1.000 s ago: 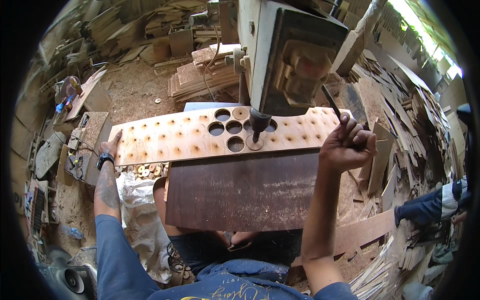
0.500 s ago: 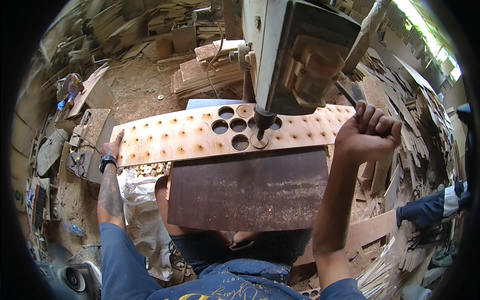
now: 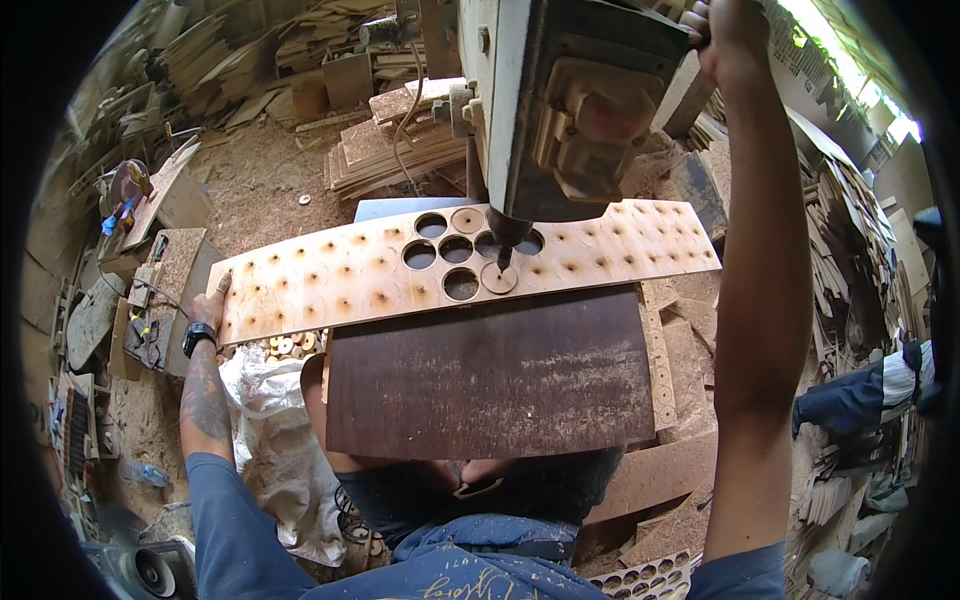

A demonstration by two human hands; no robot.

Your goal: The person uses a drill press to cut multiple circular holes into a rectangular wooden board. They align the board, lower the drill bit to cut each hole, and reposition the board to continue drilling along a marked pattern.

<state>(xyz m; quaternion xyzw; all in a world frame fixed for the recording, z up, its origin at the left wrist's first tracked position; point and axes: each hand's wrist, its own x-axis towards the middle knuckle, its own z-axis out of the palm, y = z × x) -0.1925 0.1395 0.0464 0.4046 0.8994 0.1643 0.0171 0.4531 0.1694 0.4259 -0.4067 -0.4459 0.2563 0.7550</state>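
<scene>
A long plywood board [image 3: 320, 290], with rows of scorched pilot marks and several round cut-outs, lies across a dark work table [image 3: 480, 375]. My left hand [image 3: 208, 303] grips its left end, thumb on top and fingers out of sight underneath. Above the board is the drill press [image 3: 600, 110], its chuck [image 3: 508, 232] over a round cut disc [image 3: 499, 278] that sits in the board. My right hand [image 3: 728, 35] is raised high beside the press head, fingers curled round what appears to be its feed lever, mostly hidden by the hand.
Cut wooden rings and discs [image 3: 290, 346] lie by a white sack [image 3: 280, 430] left of the table. Stacked boards [image 3: 370, 160] stand behind the press. Scrap wood [image 3: 850, 250] is piled along the right. A perforated offcut [image 3: 650, 580] lies low at the right.
My right hand has swung up and away from beside the board's right end to beside the press head. My left hand stays on the board. The whole view has shifted slightly.
</scene>
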